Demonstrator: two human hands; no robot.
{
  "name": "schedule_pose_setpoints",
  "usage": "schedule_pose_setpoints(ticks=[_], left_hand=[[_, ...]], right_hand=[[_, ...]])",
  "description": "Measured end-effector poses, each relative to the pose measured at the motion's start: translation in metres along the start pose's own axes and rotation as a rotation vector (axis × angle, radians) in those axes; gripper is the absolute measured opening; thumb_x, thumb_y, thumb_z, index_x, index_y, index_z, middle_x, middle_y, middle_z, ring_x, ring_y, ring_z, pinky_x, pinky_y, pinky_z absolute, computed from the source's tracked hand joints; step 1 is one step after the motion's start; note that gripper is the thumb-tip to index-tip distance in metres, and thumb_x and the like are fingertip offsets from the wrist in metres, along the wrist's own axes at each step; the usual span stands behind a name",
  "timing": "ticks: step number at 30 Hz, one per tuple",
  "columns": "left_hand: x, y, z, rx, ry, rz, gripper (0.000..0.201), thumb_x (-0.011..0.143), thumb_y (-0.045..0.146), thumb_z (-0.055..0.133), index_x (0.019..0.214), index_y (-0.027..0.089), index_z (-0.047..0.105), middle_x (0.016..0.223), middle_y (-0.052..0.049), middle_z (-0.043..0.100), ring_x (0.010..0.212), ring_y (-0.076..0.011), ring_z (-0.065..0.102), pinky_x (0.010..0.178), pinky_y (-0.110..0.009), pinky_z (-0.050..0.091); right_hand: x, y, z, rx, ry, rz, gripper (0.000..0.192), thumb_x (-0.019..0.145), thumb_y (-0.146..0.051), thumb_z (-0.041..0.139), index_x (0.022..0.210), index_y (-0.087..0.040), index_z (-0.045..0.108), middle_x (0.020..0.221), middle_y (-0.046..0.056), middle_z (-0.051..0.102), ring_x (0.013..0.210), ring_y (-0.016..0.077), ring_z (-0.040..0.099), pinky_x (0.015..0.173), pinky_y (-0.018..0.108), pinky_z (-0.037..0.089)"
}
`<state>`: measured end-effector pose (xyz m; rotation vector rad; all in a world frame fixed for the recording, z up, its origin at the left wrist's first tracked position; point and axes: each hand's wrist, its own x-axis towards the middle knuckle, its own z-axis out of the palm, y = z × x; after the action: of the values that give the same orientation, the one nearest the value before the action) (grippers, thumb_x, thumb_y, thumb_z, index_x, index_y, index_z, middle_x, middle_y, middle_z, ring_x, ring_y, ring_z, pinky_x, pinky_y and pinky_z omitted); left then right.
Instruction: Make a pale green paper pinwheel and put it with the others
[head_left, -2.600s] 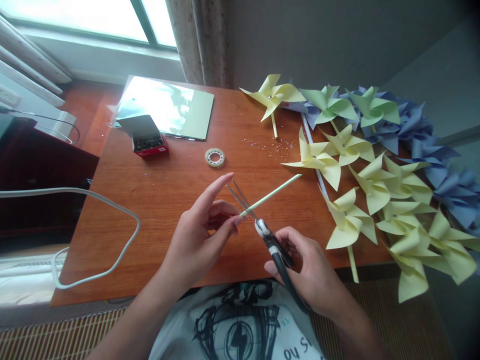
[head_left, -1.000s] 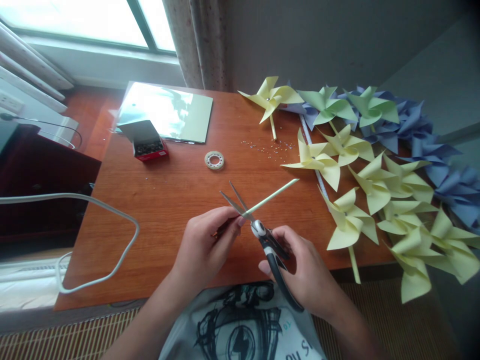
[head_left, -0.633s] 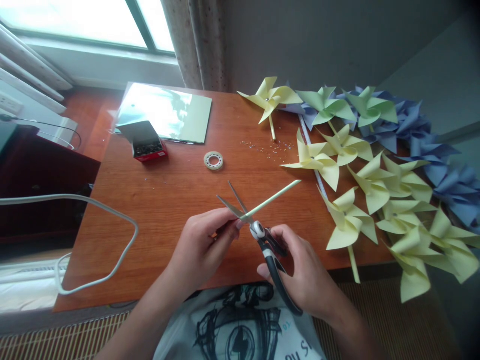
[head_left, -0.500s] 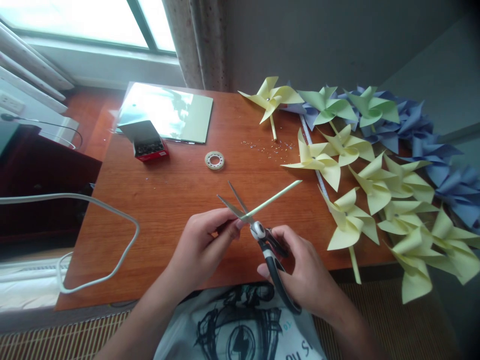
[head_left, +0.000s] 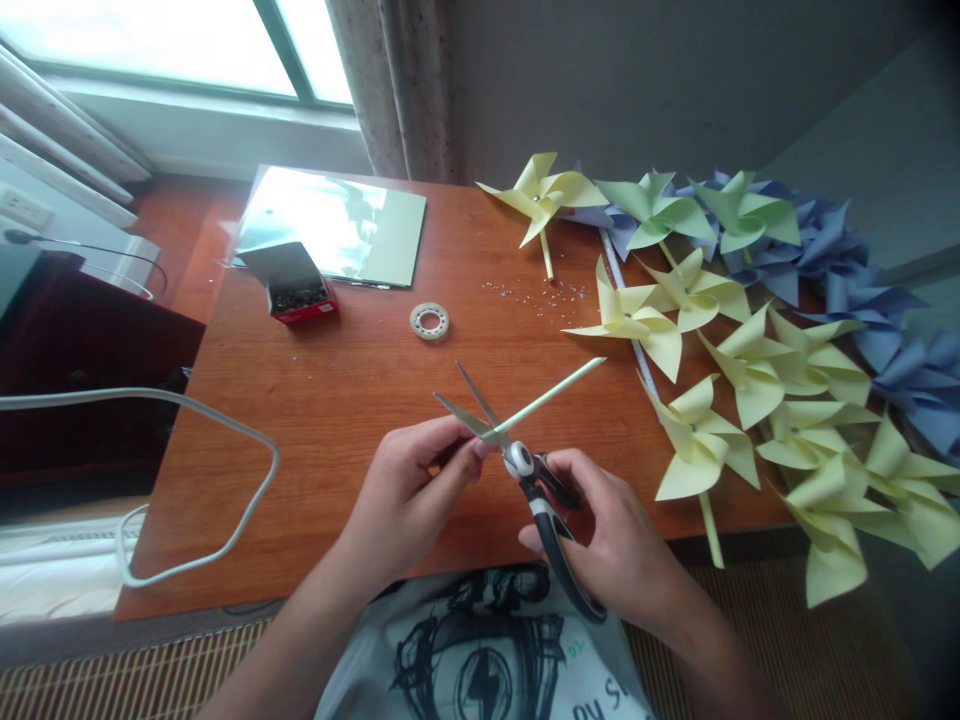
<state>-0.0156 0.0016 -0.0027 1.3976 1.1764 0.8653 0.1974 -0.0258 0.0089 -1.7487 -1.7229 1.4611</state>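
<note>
Above the table point(head_left: 315, 470), pale stick point(head_left: 551, 394) in left hand point(head_left: 409, 490), scissors point(head_left: 517, 460) in right hand point(head_left: 611, 530).

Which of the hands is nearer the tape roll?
Left. The left hand is on the near side of the tape roll; the right hand is farther, off rightward.

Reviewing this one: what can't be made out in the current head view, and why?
- Lower end of the pale green stick: hidden at the fingertips of the left hand and scissors.
- Some fingers of the right hand: hidden behind the hand itself and the handles.
- Pieces in the red box: too small and dark.
- Blue pinwheels: overlapping, so uncountable; some cut off by the right edge.
</note>
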Motion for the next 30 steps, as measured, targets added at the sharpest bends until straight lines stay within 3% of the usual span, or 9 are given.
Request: schedule_pose_setpoints(ticks=[11, 19, 24, 30], left_hand=[[-0.002, 0.0014, 0.0056, 0.146, 0.054, 0.065, 0.016, 0.097, 0.024, 0.057, 0.088, 0.015, 0.066, 0.076, -0.002, 0.066, 0.068, -0.0124, 0.059, 0.065, -0.023, 0.045], [-0.0035, 0.0007, 0.0042, -0.053, -0.006, -0.04, 0.021, 0.097, 0.033, 0.059, 0.092, 0.015, 0.068, 0.082, -0.005, 0.07, 0.075, -0.0159, 0.061, 0.067, -0.024, 0.048], [-0.0025, 0.0021, 0.004, -0.194, -0.027, -0.1, 0.021, 0.094, 0.035, 0.064, 0.089, 0.016, 0.069, 0.079, -0.003, 0.068, 0.065, -0.0125, 0.055, 0.059, -0.022, 0.044], [-0.0028, 0.0026, 0.0053, -0.151, -0.028, -0.072, 0.017, 0.096, 0.032, 0.062, 0.092, 0.017, 0.069, 0.083, -0.003, 0.07, 0.075, -0.0143, 0.061, 0.065, -0.023, 0.047]], right_hand=[[-0.0014, -0.0038, 0.0007, -0.057, 0.078, 0.022, 0.031, 0.078, -0.037, 0.075, 0.099, -0.022, 0.058, 0.082, -0.001, 0.061, 0.075, 0.0181, 0.058, 0.069, 0.03, 0.047], [-0.0013, -0.0025, 0.0014, -0.049, 0.075, -0.014, 0.034, 0.075, -0.033, 0.077, 0.1, -0.022, 0.058, 0.086, 0.0, 0.063, 0.076, 0.0181, 0.058, 0.07, 0.03, 0.047], [-0.0026, -0.0016, 0.0001, -0.059, 0.08, -0.023, 0.033, 0.076, -0.035, 0.077, 0.1, -0.022, 0.059, 0.084, 0.0, 0.063, 0.075, 0.0176, 0.058, 0.069, 0.029, 0.048], [-0.0032, -0.0024, 0.0008, -0.068, 0.077, -0.018, 0.032, 0.077, -0.034, 0.076, 0.101, -0.022, 0.058, 0.086, 0.0, 0.064, 0.075, 0.0175, 0.06, 0.069, 0.029, 0.049]])
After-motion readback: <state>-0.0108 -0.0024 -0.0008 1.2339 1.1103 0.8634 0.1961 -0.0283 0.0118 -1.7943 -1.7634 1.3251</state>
